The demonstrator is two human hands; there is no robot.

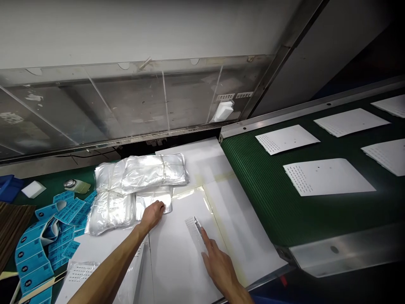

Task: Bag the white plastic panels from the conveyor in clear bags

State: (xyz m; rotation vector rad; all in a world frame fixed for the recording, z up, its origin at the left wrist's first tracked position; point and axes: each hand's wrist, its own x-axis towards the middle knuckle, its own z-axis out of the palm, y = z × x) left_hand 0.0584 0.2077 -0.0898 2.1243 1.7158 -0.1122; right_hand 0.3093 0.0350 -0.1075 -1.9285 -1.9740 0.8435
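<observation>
My left hand (153,215) has its fingers closed at the corner of a small stack of clear plastic bags (155,195). Beside that stack lie larger tied bundles of clear plastic bags (109,211), one of them resting partly on top. My right hand (218,264) grips a white slotted panel (194,234), which stands tilted nearly edge-on above the white work surface (174,257). The index finger stretches along the panel's edge, and the palm hides part of it. Near my left forearm, a white slotted panel in clear plastic (80,274) lies flat.
To the right, a green conveyor belt (249,185) carries several white slotted panels (329,177). Blue printed labels (31,253), a small glass bottle (76,185) and a white block (33,189) lie at left. A clear-fronted metal panel (136,101) stands behind.
</observation>
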